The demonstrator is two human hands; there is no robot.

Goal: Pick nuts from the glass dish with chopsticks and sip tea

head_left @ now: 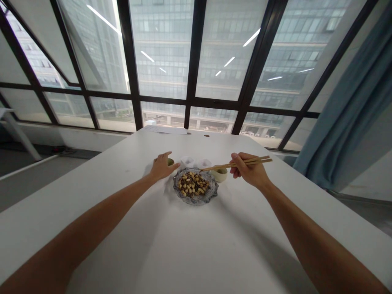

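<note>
My right hand (249, 168) is closed around a pair of wooden chopsticks (220, 166). Their tips reach over the far edge of a clear, scalloped glass dish (196, 200). In that dish lies a mix of pale nuts, which look like pistachios, and dark striped seeds (192, 184). My left hand (163, 166) is beside the dish, thumb and fingers apart around a small green cup (170, 162). Whether it touches the cup I cannot tell. Two small white cups, one on the left (186, 162) and one on the right (204, 163), stand behind the dish. A cream-coloured cup (219, 174) sits to its right, under the chopsticks.
The white table (190, 245) stretches toward large dark-framed windows (190, 81). Papers (165, 130) lie at its far edge, near a round hole (206, 135) in the top. A blue curtain (343, 110) hangs at the right.
</note>
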